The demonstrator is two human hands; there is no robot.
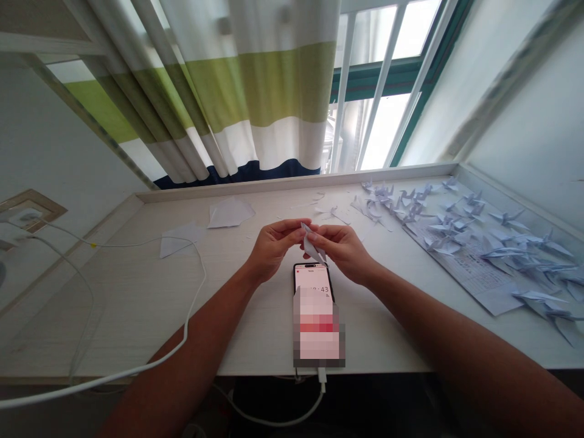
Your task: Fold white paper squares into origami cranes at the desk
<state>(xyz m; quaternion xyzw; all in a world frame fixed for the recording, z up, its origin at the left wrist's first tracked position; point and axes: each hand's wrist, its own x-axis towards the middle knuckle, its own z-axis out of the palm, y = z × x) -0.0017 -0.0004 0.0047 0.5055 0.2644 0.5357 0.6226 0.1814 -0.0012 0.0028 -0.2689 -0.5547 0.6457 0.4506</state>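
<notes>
My left hand (274, 246) and my right hand (344, 246) meet above the middle of a white desk (137, 292). Both pinch a small folded piece of pale paper (312, 246) between their fingertips. The paper hangs just above the top edge of a phone (314, 286) that lies face up on the desk with its screen lit. A white cable (191, 316) is plugged into the phone's near end.
Several folded paper cranes (456, 228) lie spread over the right side of the desk, some on a printed sheet (474, 274). Two loose paper pieces (228, 213) lie at the back left. The cable loops across the left side. A striped curtain (255, 91) and window are behind.
</notes>
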